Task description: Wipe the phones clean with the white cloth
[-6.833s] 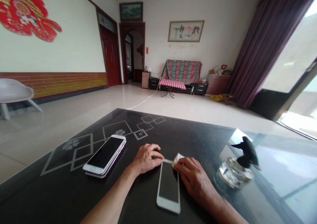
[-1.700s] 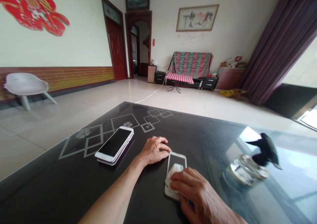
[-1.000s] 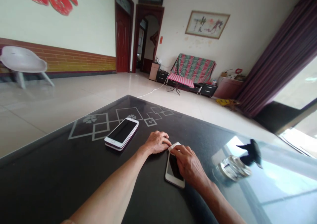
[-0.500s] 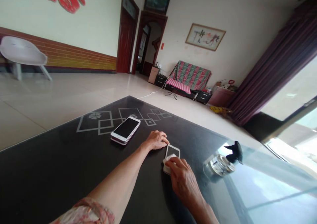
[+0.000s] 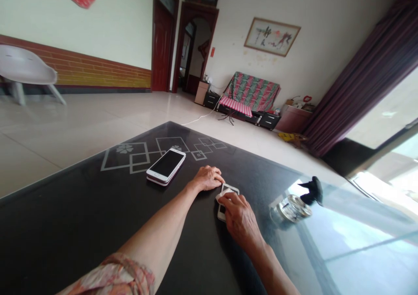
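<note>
A small white-framed phone (image 5: 221,216) lies on the dark table (image 5: 98,225). My right hand (image 5: 241,219) is closed on a white wipe (image 5: 224,194), pressed against the phone's screen and covering much of it. My left hand (image 5: 208,178) lies palm down at the phone's far left corner, fingers stretched out, the fingertips touching its edge. Further left rests a larger white phone (image 5: 167,164), screen up, on top of another flat, dark-edged piece. To the right of my right hand, a clear spray bottle (image 5: 292,209) with a black trigger head lies tilted or on its side.
Pale squares and flowers are printed near the table's far corner. Beyond it is a tiled floor (image 5: 98,112) with a white chair (image 5: 28,66) at left. A small striped table (image 5: 235,106) stands before a cloth-covered piece of furniture (image 5: 253,90). Purple curtains (image 5: 355,77) hang at right.
My right hand has moved the wipe up the small phone's screen, towards its far end. More of the near end now shows. The view has tilted slightly down; my left hand stays at the corner.
</note>
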`<state>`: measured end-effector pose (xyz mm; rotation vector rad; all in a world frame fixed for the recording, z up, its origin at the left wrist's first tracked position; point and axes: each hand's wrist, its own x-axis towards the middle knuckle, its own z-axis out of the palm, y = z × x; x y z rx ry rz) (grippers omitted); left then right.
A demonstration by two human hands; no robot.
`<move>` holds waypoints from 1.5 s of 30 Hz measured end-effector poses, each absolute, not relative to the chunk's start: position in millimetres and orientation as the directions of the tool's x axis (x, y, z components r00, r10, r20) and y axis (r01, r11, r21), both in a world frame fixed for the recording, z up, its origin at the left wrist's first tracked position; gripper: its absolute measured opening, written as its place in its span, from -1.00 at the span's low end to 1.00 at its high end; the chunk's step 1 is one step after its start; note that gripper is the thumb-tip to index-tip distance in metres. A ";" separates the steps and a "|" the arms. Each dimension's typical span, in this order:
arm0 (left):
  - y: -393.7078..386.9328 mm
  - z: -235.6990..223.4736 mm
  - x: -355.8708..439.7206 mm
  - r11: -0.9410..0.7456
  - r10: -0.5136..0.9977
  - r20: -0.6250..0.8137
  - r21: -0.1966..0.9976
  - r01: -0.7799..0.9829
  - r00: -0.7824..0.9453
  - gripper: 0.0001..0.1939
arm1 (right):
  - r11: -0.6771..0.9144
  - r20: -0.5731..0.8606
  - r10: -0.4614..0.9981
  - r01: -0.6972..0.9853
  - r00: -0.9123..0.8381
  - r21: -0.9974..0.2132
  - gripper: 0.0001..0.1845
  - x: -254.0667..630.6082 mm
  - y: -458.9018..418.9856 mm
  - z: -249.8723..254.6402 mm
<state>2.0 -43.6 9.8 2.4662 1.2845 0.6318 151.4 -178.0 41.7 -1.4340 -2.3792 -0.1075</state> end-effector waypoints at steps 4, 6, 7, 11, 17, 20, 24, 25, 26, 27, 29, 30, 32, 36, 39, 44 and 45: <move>-44.1 10.3 1.9 -0.554 0.831 0.246 0.443 0.705 0.498 -0.76 | 0.498 0.329 0.840 0.855 -0.432 -0.148 -0.61 149.1 -200.1 41.7; -44.3 10.4 2.4 -0.548 0.836 0.245 0.441 0.711 0.492 -0.76 | 0.511 0.337 0.832 0.845 -0.440 -0.159 -0.60 149.3 -206.3 40.3; -44.3 10.4 2.7 -0.544 0.838 0.243 0.440 0.715 0.488 -0.76 | 0.522 0.346 0.825 0.837 -0.447 -0.165 -0.59 150.2 -208.1 39.2; -43.9 10.1 3.5 -0.533 0.846 0.236 0.436 0.726 0.479 -0.78 | 0.599 0.383 0.774 0.779 -0.504 -0.184 -0.55 159.4 -209.8 33.6; -43.7 8.4 2.5 -0.543 0.840 0.253 0.422 0.726 0.481 -0.78 | 0.682 0.398 0.714 0.701 -0.575 -0.210 -0.57 178.2 -211.5 30.0; -42.9 7.3 1.4 -0.556 0.831 0.257 0.415 0.720 0.493 -0.78 | 0.666 0.448 0.719 0.710 -0.531 -0.228 -0.62 184.5 -214.7 28.3; -41.2 6.7 1.0 -0.565 0.825 0.253 0.413 0.714 0.506 -0.78 | 0.614 0.495 0.744 0.751 -0.448 -0.244 -0.68 192.1 -214.6 24.1; -41.1 6.8 1.0 -0.565 0.824 0.251 0.413 0.714 0.507 -0.78 | 0.597 0.501 0.753 0.763 -0.428 -0.246 -0.69 194.1 -213.9 23.0; -41.1 6.9 1.1 -0.565 0.824 0.250 0.412 0.715 0.508 -0.78 | 0.582 0.505 0.760 0.775 -0.409 -0.249 -0.70 196.0 -213.1 22.1; -41.2 7.1 1.2 -0.565 0.825 0.250 0.412 0.715 0.508 -0.78 | 0.569 0.508 0.766 0.783 -0.394 -0.251 -0.71 197.7 -212.5 21.3; -41.4 7.4 1.4 -0.565 0.825 0.249 0.411 0.716 0.507 -0.77 | 0.561 0.507 0.771 0.788 -0.385 -0.253 -0.71 199.7 -211.8 20.5; -41.4 7.4 1.4 -0.564 0.825 0.249 0.411 0.717 0.507 -0.77 | 0.568 0.503 0.768 0.783 -0.396 -0.252 -0.69 199.6 -211.9 20.6; -41.2 7.2 1.7 -0.561 0.827 0.248 0.411 0.718 0.504 -0.78 | 0.599 0.485 0.757 0.760 -0.438 -0.251 -0.64 197.2 -212.1 21.7; -40.6 7.3 2.3 -0.552 0.833 0.243 0.417 0.722 0.497 -0.78 | 0.664 0.448 0.724 0.706 -0.524 -0.247 -0.55 185.9 -211.1 25.2; -41.2 8.2 2.4 -0.549 0.835 0.242 0.419 0.723 0.494 -0.78 | 0.679 0.445 0.714 0.690 -0.541 -0.251 -0.56 179.2 -209.4 26.4; -42.4 9.6 2.2 -0.554 0.832 0.243 0.415 0.721 0.499 -0.78 | 0.668 0.477 0.721 0.685 -0.502 -0.290 -0.66 180.8 -209.3 26.2; -42.5 9.8 2.2 -0.556 0.830 0.243 0.413 0.721 0.501 -0.78 | 0.663 0.485 0.725 0.687 -0.489 -0.298 -0.68 182.4 -209.7 26.5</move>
